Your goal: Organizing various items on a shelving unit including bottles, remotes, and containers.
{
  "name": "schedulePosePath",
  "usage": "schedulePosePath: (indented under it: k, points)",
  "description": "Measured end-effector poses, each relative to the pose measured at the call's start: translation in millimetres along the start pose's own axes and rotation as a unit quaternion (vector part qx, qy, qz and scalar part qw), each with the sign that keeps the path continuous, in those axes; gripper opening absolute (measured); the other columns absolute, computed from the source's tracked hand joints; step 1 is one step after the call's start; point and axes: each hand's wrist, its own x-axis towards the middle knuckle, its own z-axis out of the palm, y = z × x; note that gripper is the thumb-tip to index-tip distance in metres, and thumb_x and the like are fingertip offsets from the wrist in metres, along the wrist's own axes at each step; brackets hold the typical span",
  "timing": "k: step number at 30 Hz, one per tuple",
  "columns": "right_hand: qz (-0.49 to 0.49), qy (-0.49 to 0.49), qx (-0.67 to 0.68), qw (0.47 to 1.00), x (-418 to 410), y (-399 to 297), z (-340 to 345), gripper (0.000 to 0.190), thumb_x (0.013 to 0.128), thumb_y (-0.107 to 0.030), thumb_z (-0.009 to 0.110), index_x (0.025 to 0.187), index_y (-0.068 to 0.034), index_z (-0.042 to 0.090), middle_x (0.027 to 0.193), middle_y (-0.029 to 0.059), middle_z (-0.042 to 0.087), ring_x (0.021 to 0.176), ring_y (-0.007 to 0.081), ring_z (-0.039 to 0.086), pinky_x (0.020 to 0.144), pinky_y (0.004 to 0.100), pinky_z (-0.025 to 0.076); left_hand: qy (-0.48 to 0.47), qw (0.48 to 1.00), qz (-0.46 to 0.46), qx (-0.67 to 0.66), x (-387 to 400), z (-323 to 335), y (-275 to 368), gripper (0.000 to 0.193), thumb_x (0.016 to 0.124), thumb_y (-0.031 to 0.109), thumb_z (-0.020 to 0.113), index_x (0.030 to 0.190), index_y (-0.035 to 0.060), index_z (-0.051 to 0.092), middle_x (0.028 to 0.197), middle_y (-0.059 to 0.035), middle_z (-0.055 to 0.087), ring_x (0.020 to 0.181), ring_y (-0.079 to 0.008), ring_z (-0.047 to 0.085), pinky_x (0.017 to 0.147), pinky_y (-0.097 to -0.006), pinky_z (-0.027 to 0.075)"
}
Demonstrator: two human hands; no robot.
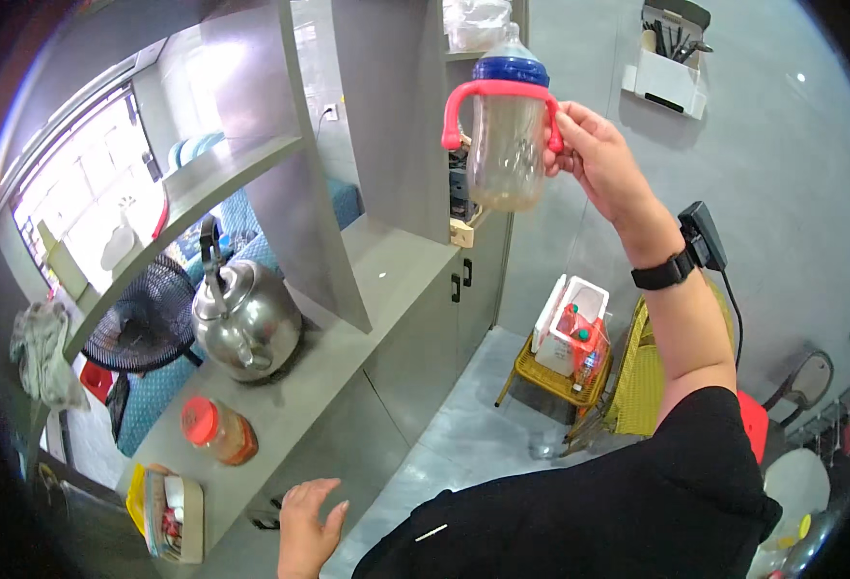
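Observation:
Raised in front of the grey wall, my right hand (588, 152) grips one handle of a clear baby bottle (508, 145). The bottle is upright, with a blue collar, a clear cap over the top and two pink-red handles. A little cloudy residue shows at its base. Low in the view, my left hand (310, 525) holds nothing, its fingers apart, in front of the counter's cabinet doors. On the counter (414, 253) stand a stainless steel kettle (247, 318) and a jar with a red lid (218, 430), both apart from my hands.
A beige box of small items (191, 517) stands at the counter's near end. Behind the counter is a black fan (135, 318). A woven stool (533, 373) holds an open white box (566, 326), beside a yellow woven chair (631, 369). A utensil holder (667, 72) hangs on the wall.

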Motion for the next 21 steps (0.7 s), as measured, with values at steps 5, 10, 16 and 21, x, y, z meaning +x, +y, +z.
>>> schedulePosePath:
  k: [5, 10, 16, 21]
  points:
    - [-0.05, 0.099, -0.099, 0.989, 49.0, 2.3, -19.3, 0.02, 0.103, -0.02, 0.047, 0.106, -0.004, 0.057, 0.086, 0.0015, 0.06, 0.068, 0.0081, 0.058, 0.062, 0.0227, 0.05, 0.021, 1.0, -0.003, 0.012, 19.7, -0.5, -33.8, 0.034, 0.076, 0.013, 0.074, 0.108, 0.0068, 0.065, 0.105, -0.0159, 0.067, 0.1, -0.0356, 0.062, 0.089, -0.0421, 0.048]
    - [-0.097, 0.206, -0.206, 0.952, 125.5, 8.5, -51.5, 0.02, 0.102, -0.018, 0.046, 0.104, -0.001, 0.057, 0.086, 0.002, 0.06, 0.067, 0.007, 0.056, 0.058, 0.0231, 0.049, -0.005, 1.0, -0.024, 0.003, 36.5, 9.7, -40.6, 0.033, 0.088, 0.018, 0.065, 0.117, 0.0039, 0.063, 0.112, -0.0205, 0.064, 0.105, -0.0401, 0.059, 0.091, -0.0456, 0.047]
    - [-0.135, 0.269, -0.182, 0.936, 243.4, 35.8, -88.8, 0.022, 0.1, -0.018, 0.049, 0.106, 0.001, 0.058, 0.085, 0.0048, 0.063, 0.062, 0.0105, 0.058, 0.055, 0.0255, 0.05, 0.024, 0.996, -0.067, 0.048, 53.8, 44.0, -41.4, 0.036, 0.087, 0.021, 0.066, 0.119, 0.0057, 0.061, 0.11, -0.0211, 0.065, 0.102, -0.0409, 0.06, 0.088, -0.0467, 0.048]
    - [-0.184, 0.326, -0.345, 0.861, 340.3, 79.7, -118.9, 0.025, 0.097, -0.019, 0.052, 0.108, 0.003, 0.059, 0.086, 0.0094, 0.067, 0.063, 0.0151, 0.065, 0.056, 0.0291, 0.052, 0.031, 0.995, -0.087, 0.04, 88.5, 82.4, -17.0, 0.037, 0.087, 0.019, 0.066, 0.121, 0.0066, 0.061, 0.112, -0.0206, 0.065, 0.103, -0.0412, 0.06, 0.09, -0.0466, 0.048]
